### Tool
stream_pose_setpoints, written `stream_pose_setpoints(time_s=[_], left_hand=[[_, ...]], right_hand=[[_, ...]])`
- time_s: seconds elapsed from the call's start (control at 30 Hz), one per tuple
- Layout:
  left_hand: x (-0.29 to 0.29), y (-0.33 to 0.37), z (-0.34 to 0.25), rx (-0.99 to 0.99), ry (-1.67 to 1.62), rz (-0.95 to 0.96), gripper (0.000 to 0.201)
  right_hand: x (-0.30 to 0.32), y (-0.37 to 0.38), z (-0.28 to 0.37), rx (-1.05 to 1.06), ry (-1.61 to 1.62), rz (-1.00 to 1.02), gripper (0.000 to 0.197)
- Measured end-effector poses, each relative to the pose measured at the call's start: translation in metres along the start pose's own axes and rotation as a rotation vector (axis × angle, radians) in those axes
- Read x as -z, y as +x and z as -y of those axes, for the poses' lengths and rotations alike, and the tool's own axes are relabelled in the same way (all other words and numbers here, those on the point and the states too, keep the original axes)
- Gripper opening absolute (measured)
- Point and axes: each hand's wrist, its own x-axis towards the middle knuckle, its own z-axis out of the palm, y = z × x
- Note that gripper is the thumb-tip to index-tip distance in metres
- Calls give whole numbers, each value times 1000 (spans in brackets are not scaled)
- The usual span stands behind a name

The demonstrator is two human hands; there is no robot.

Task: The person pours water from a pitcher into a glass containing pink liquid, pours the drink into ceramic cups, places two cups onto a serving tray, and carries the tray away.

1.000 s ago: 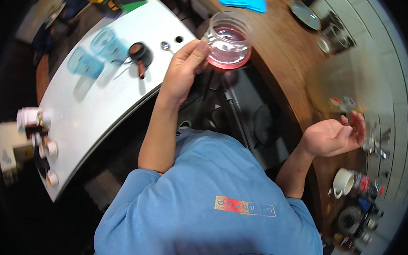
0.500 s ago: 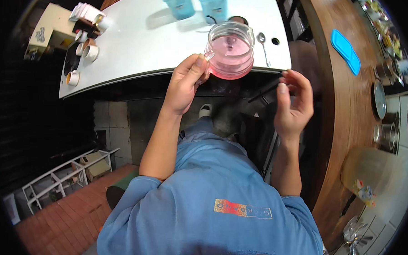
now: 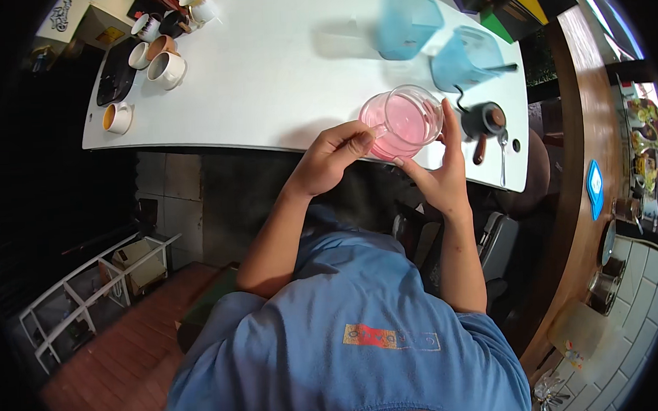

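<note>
A clear glass jug (image 3: 406, 121) with pink liquid in it is held tilted above the front edge of the white table. My left hand (image 3: 328, 161) is closed on its handle, thumb on top. From the other side my right hand (image 3: 443, 182) grips the jug, its thumb low against the glass and its fingers along the right side. Just right of the jug stands a small dark gooseneck kettle (image 3: 479, 118) with a wooden handle. A spoon (image 3: 503, 160) lies beside it. Two translucent blue containers, a left one (image 3: 409, 26) and a right one (image 3: 462, 60), stand behind the jug.
Several cups (image 3: 167, 70) and a black tray (image 3: 118, 74) occupy the left end of the white table (image 3: 264, 69). On the right runs a wooden counter (image 3: 549, 288) with a blue lid (image 3: 595, 190) on it. A white rack (image 3: 91, 297) stands at lower left.
My right hand, empty before, has come up to the jug and taken hold of it. The jug has tipped to the right. The head view has shifted, showing more of the table.
</note>
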Motion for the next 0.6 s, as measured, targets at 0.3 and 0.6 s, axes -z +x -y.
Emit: stream_pose_setpoints(time_s=[0.3, 0.6], left_hand=[[111, 24, 15, 98, 49, -101, 24], [139, 27, 37, 146, -13, -171, 25]], right_hand=[[-96, 71, -24, -145, -47, 115, 88], [-120, 106, -49, 40, -136, 227, 90]])
